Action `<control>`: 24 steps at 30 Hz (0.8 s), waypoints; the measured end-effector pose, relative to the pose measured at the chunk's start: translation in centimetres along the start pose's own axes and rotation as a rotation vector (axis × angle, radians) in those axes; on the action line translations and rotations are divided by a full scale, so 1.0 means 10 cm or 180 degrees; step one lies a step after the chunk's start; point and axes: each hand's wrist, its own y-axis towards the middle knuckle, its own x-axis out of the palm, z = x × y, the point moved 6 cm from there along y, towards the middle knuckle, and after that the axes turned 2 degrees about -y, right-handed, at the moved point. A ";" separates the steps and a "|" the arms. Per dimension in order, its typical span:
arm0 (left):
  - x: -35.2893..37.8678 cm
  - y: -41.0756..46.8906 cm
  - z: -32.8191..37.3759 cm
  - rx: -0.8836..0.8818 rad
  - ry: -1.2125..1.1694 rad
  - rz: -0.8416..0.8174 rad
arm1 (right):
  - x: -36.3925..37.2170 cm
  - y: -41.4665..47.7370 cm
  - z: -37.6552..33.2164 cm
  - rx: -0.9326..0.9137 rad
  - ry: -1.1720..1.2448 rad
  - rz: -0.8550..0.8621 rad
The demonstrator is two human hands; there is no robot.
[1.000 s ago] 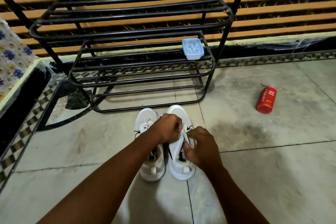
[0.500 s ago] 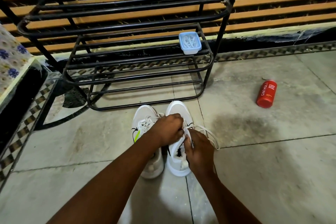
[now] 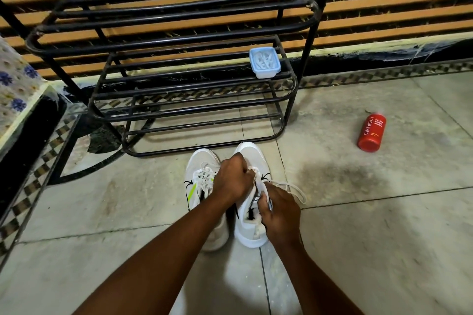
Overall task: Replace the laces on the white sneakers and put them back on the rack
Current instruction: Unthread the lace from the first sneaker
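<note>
Head view: pair of white sneakers (image 3: 202, 161) side by side on the floor (image 3: 358, 238), toes just before the black rack (image 3: 163, 41). Left hand (image 3: 234, 178) fisted round the lace (image 3: 291, 186) above the right sneaker (image 3: 249, 155). Right hand (image 3: 280, 212) pinches the right sneaker at its tongue. Blue tub (image 3: 265, 62) sits on a rack shelf. Red bottle (image 3: 371, 133) lies well apart.

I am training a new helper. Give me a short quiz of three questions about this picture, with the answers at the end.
1. True or false: the red bottle stands upright on the rack.
2. Where is the small blue box? A. on the floor; B. on a shelf of the rack; C. inside a shoe.
3. Fill in: the left hand and the right hand both hold the sneaker on the ____ of the pair, as the picture shows it.

Key: 1. false, it lies on the floor beside the rack. 2. B. 3. right.
</note>
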 end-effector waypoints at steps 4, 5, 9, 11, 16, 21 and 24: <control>-0.01 0.05 -0.01 0.0249 -0.0632 -0.0241 | -0.02 0.01 -0.04 -0.0058 0.0071 -0.0027; 0.00 0.05 0.01 0.0271 -0.0596 -0.0436 | -0.02 0.01 -0.03 -0.0043 0.0092 -0.0028; 0.03 0.07 0.06 0.0449 0.0208 -0.1116 | 0.01 0.00 -0.02 -0.0009 0.0032 -0.0041; 0.02 0.09 0.03 0.0514 0.0461 -0.1194 | 0.02 0.00 0.00 0.0008 -0.0024 -0.0066; -0.01 0.02 0.10 0.0811 0.1194 -0.0893 | 0.13 0.00 0.08 -0.0029 -0.0159 -0.0310; -0.17 0.02 -0.01 0.0217 -0.0288 0.0157 | 0.09 -0.02 0.03 -0.0025 -0.0479 -0.0187; -0.26 0.10 -0.20 -0.0519 -0.1560 0.0277 | 0.08 0.00 0.00 -0.0065 -0.0470 -0.0213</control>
